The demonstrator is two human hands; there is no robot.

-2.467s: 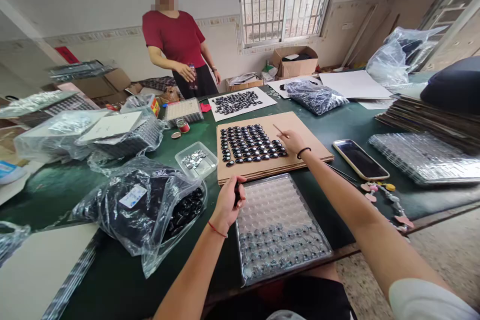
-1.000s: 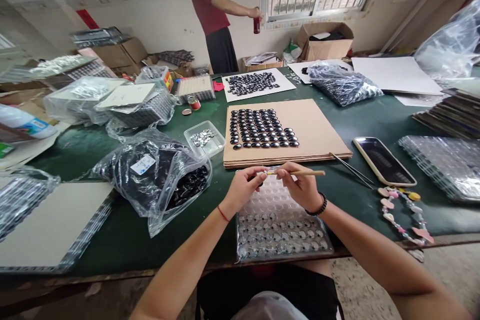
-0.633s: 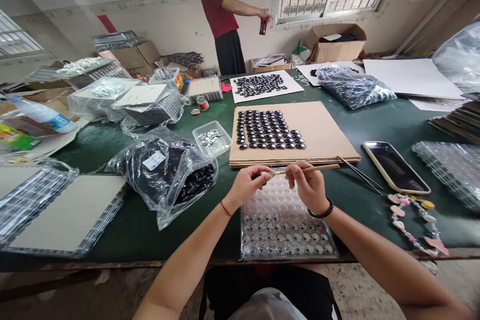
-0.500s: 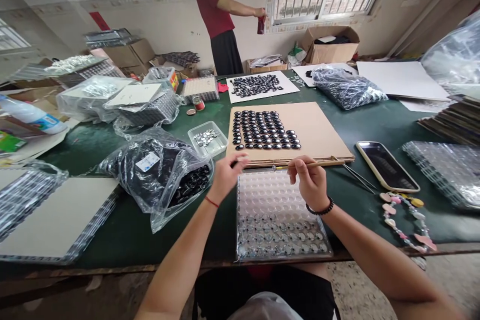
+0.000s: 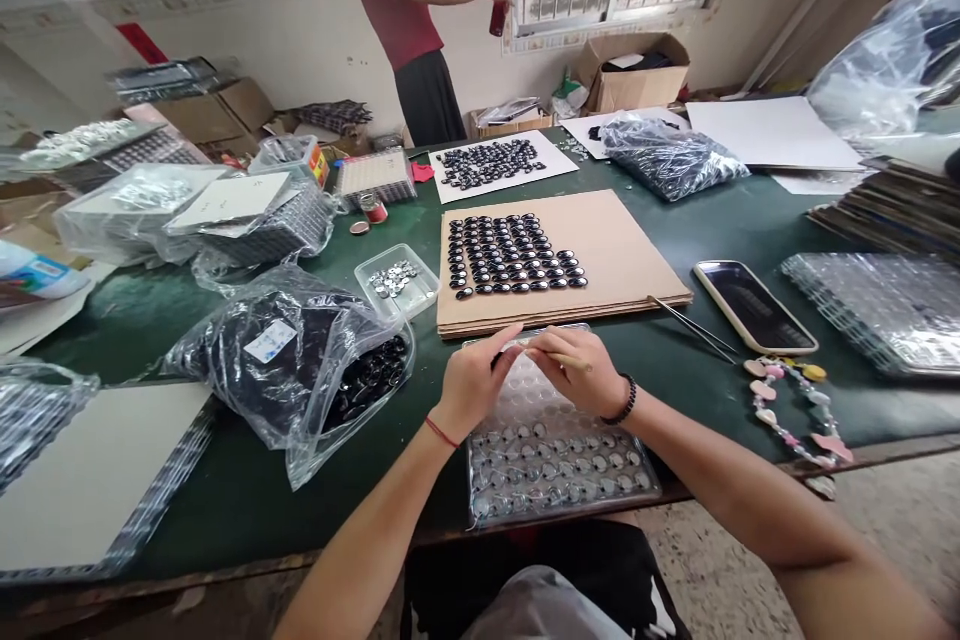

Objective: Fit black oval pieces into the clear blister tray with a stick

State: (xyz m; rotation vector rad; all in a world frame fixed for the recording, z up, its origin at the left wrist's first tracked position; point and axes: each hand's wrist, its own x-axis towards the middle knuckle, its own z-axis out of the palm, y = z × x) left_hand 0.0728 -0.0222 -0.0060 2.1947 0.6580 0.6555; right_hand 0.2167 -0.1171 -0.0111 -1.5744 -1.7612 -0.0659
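My left hand [image 5: 474,378] pinches a small dark piece above the upper left part of a clear tray [image 5: 562,480] with round cells. Closed around a thin wooden stick [image 5: 566,358], my right hand [image 5: 581,375] points its tip at the piece between my left fingers. The lower rows of the tray hold round clear and silvery items; the upper rows look pale. Just beyond my hands, glossy black oval pieces [image 5: 517,255] stand in rows on a brown cardboard sheet [image 5: 622,250].
Left are a plastic bag of black pieces [image 5: 277,350] and a clear box of silvery bits [image 5: 397,280]. Tweezers [image 5: 694,328], a phone [image 5: 754,305] and a bead string [image 5: 787,410] lie right. Behind the table stands a person [image 5: 397,20] holding a red bottle [image 5: 498,17].
Both hands have come together over the tray, the stick's tip now at my left fingers. The view has shifted, and the person behind appears farther left.
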